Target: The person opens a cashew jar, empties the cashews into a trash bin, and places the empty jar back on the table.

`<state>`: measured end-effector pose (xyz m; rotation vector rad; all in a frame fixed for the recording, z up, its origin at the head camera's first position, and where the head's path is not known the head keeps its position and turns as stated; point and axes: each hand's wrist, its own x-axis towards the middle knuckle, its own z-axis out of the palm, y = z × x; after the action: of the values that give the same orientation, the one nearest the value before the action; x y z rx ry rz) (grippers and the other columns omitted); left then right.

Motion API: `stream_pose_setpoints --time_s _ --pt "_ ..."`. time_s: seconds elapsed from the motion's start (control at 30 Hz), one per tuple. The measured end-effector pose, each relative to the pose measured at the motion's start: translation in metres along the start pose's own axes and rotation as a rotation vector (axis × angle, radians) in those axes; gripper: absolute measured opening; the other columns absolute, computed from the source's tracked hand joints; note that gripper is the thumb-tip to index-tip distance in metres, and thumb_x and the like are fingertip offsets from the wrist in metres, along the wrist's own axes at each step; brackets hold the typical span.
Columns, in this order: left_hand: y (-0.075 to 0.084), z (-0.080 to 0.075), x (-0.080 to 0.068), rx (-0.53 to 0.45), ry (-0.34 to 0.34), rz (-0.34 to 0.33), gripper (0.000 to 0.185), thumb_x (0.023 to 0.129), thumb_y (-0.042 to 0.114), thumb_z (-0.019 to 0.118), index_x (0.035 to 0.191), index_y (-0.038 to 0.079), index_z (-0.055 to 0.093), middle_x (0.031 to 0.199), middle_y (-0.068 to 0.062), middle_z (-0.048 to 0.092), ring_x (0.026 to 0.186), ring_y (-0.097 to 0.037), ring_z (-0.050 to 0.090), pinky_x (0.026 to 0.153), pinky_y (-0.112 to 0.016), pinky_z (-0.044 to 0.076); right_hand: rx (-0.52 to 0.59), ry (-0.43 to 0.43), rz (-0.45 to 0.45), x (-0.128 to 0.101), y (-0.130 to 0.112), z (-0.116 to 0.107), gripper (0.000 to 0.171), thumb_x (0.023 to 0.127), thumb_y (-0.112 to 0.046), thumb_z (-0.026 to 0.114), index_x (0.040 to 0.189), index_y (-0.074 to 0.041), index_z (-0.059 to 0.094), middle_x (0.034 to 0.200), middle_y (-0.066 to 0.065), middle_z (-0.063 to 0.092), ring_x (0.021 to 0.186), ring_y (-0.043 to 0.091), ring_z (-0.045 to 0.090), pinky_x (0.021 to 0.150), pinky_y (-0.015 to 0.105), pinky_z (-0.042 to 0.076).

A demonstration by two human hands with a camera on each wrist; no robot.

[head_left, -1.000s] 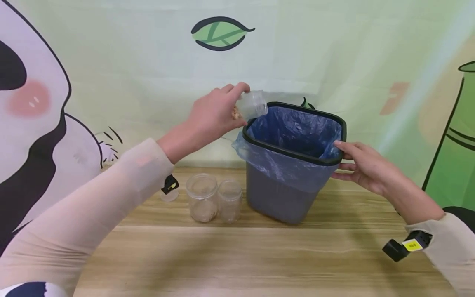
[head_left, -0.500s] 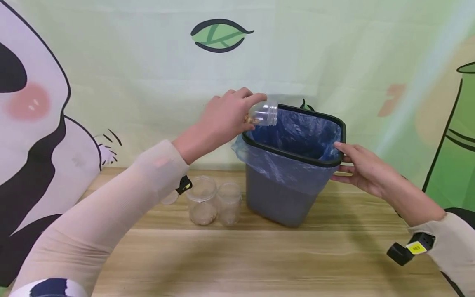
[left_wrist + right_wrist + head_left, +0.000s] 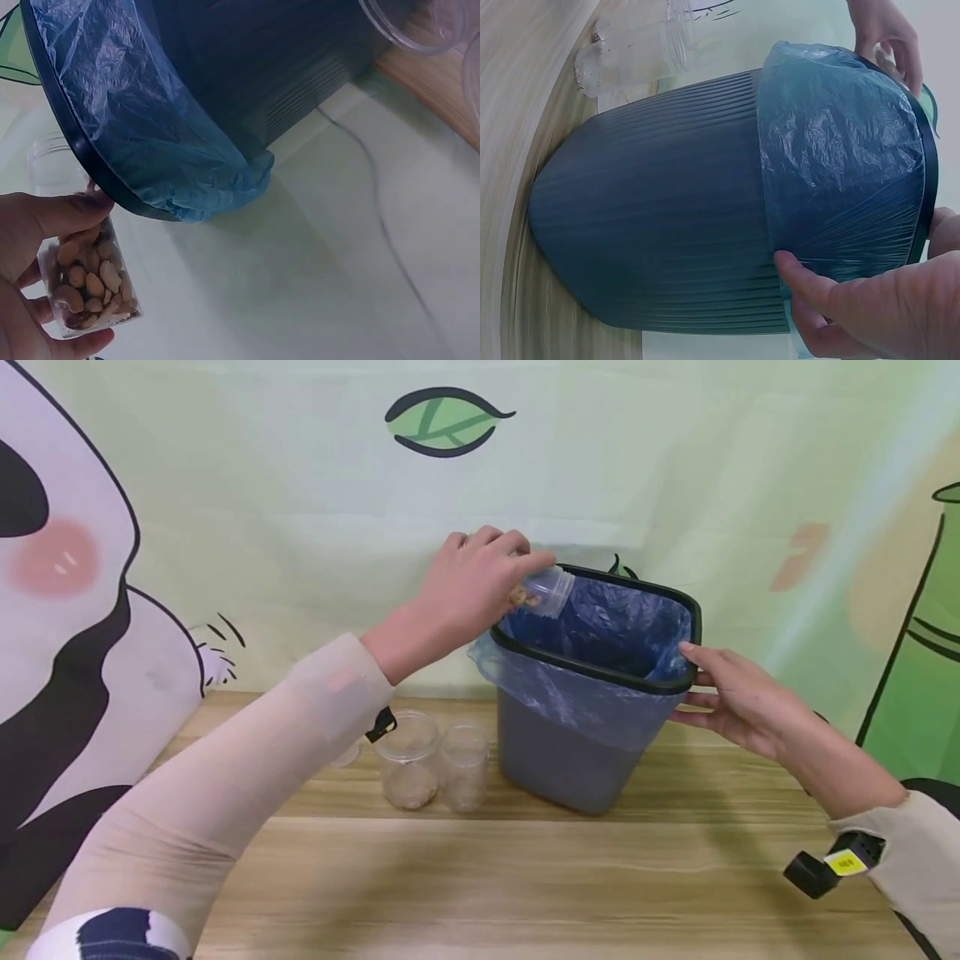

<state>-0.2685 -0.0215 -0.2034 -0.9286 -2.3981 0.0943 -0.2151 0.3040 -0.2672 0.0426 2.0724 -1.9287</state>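
Overhead, left hand point(image 3: 468, 589) grip around tilted nut jar point(image 3: 542, 592).

Bin point(image 3: 562, 768) showing matt grey ribbed plastic, black rim. Liner point(image 3: 600, 627) looking thin, crinkled, glossy blue film. Tilted jar point(image 3: 546, 592) and 2 jars point(image 3: 435, 764) at bin's 9 o'clock appearing clear, glossy plastic. Table point(image 3: 525, 877) showing smooth wood grain.

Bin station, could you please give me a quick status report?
Left hand grips nut jar, tipped mouth-first over bin rim. Right hand steadies bin's right side. Nuts in jar. Two jars beside bin, clear of the pour.
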Motion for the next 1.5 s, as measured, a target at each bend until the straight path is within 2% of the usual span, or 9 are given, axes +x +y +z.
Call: stream_pose_setpoints --time_s 0.17,0.4,0.63,0.83,1.0,1.2,1.5 --pt "0.001 0.000 0.004 0.013 -0.017 0.010 0.056 0.095 0.016 0.072 0.146 0.030 0.053 0.136 -0.003 0.059 0.125 -0.031 0.053 0.093 -0.052 0.049 0.019 -0.021 -0.006 0.002 0.000 0.005 0.084 0.105 -0.048 0.049 0.161 -0.006 0.004 0.139 0.010 0.037 0.115 0.017 0.058 0.097 0.035 0.054" --pt "0.006 0.008 0.003 0.045 -0.041 0.020 0.052 0.099 0.016 0.066 0.146 0.032 0.053 0.135 -0.002 0.059 0.126 -0.029 0.053 0.094 -0.051 0.048 0.009 -0.007 -0.009 0.003 0.003 0.008 0.087 0.105 -0.049 0.047 0.162 -0.007 -0.004 0.141 0.011 0.035 0.118 0.020 0.055 0.099 0.037 0.053" --pt "0.009 0.016 0.005 0.050 -0.041 0.025 0.050 0.102 0.010 0.060 0.147 0.032 0.054 0.135 -0.002 0.059 0.128 -0.028 0.051 0.101 -0.053 0.044 -0.012 0.015 -0.001 0.004 0.002 0.009 0.090 0.104 -0.052 0.047 0.162 -0.008 -0.007 0.138 0.010 0.037 0.115 0.019 0.057 0.097 0.035 0.054" --pt "0.008 0.014 0.010 0.059 -0.021 0.045 0.052 0.101 0.004 0.058 0.145 0.033 0.057 0.135 -0.002 0.061 0.131 -0.029 0.049 0.105 -0.054 0.041 -0.024 0.030 -0.002 0.006 0.001 0.010 0.089 0.104 -0.052 0.047 0.161 -0.008 -0.005 0.134 0.009 0.040 0.109 0.017 0.061 0.093 0.034 0.056" --pt "0.010 0.011 0.014 0.072 -0.055 0.070 0.056 0.099 0.004 0.063 0.146 0.032 0.055 0.139 -0.003 0.058 0.136 -0.030 0.044 0.110 -0.056 0.037 0.015 0.045 0.004 0.003 0.002 0.005 0.089 0.104 -0.049 0.049 0.162 -0.010 -0.008 0.133 0.007 0.039 0.110 0.017 0.059 0.093 0.034 0.056" --pt "0.011 0.016 0.014 0.072 -0.068 0.065 0.053 0.102 0.004 0.057 0.147 0.032 0.054 0.137 -0.003 0.058 0.135 -0.029 0.045 0.108 -0.055 0.038 0.011 0.053 0.005 0.001 0.003 0.003 0.091 0.103 -0.051 0.050 0.162 -0.011 -0.009 0.132 0.006 0.038 0.114 0.019 0.055 0.093 0.033 0.055" --pt "0.011 0.023 0.015 0.077 -0.061 0.073 0.051 0.103 0.005 0.055 0.147 0.032 0.055 0.136 -0.003 0.059 0.134 -0.030 0.046 0.107 -0.055 0.039 -0.008 0.067 0.006 0.001 0.004 0.003 0.091 0.104 -0.052 0.048 0.161 -0.010 -0.008 0.131 0.007 0.039 0.111 0.018 0.056 0.093 0.033 0.056"
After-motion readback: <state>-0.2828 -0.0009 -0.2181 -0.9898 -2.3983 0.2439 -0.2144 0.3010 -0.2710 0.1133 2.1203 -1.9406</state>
